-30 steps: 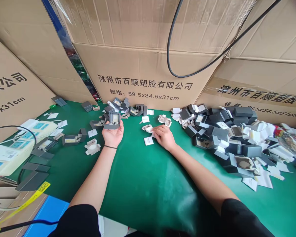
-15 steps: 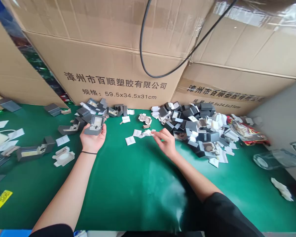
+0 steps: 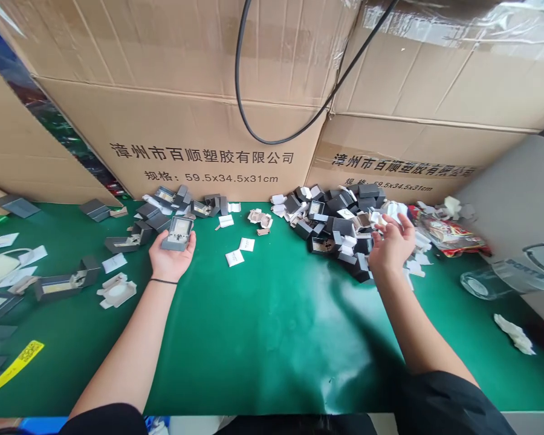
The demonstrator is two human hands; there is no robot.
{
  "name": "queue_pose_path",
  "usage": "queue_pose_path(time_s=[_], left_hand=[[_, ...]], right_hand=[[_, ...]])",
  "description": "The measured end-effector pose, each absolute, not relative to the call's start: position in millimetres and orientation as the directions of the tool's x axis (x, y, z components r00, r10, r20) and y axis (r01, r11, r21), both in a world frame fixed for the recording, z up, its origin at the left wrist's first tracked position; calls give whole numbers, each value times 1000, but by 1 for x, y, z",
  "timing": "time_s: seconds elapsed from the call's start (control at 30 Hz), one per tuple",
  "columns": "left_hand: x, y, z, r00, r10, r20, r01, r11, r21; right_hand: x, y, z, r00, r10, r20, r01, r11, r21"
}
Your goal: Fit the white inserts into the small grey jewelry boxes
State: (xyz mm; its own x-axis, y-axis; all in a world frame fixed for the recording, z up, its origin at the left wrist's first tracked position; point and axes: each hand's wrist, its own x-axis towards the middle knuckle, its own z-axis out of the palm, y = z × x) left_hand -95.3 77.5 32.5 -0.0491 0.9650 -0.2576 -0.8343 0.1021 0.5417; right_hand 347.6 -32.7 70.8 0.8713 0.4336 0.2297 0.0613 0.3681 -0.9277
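Observation:
My left hand point(image 3: 171, 251) holds a small grey jewellery box point(image 3: 178, 234) above the table, its lid raised and its pale inside facing me. Palm turned up and fingers spread, my right hand point(image 3: 392, 244) is over the right side of a heap of grey boxes point(image 3: 340, 226) and white paper pieces. A white crumpled paper point(image 3: 395, 209) shows just behind its fingertips; whether they touch cannot be made out. Two small white cards point(image 3: 234, 258) lie on the green table between my hands, with a folded card insert point(image 3: 260, 217) farther back.
Large cardboard cartons point(image 3: 199, 127) wall off the back, and a black cable point(image 3: 272, 142) hangs before them. More grey boxes point(image 3: 58, 287) and a yellow strip point(image 3: 16, 368) lie at left. At right are a red packet point(image 3: 457, 235), a clear jar point(image 3: 494, 281) and crumpled tissue point(image 3: 514, 333).
My right hand has moved right, from the small cards to the heap, and its fingers have spread. The crumpled white paper beside the cards is gone from there. My left hand keeps the box.

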Motion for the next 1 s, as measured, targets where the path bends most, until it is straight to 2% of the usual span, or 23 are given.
queue_pose_path(time_s=[0.07,0.13,0.2,0.3,0.43,0.57,0.73,1.0], left_hand=[[-98,76,32,-2,966,-257,-843,136,520],[-103,75,31,20,972,-234,-872,131,471],[-108,75,28,5,984,-178,-911,78,404],[-117,78,23,-36,996,-87,-945,-5,328],[-124,79,18,-81,995,-62,-945,-57,322],[-129,79,16,-126,989,-83,-940,-93,328],[-135,80,14,-146,982,-121,-952,-106,286],[-135,80,13,-141,970,-198,-961,-85,265]], right_hand=[[312,-33,63,741,573,350,172,343,-924],[275,-33,53,450,806,385,286,278,-917],[239,-29,42,113,934,339,390,272,-880],[188,-12,26,-234,920,313,460,389,-798],[124,35,20,-479,808,344,486,570,-662],[68,90,31,-555,782,282,597,611,-520],[13,135,46,-453,887,86,847,458,-269],[-27,167,42,-320,936,-145,942,298,-154]])
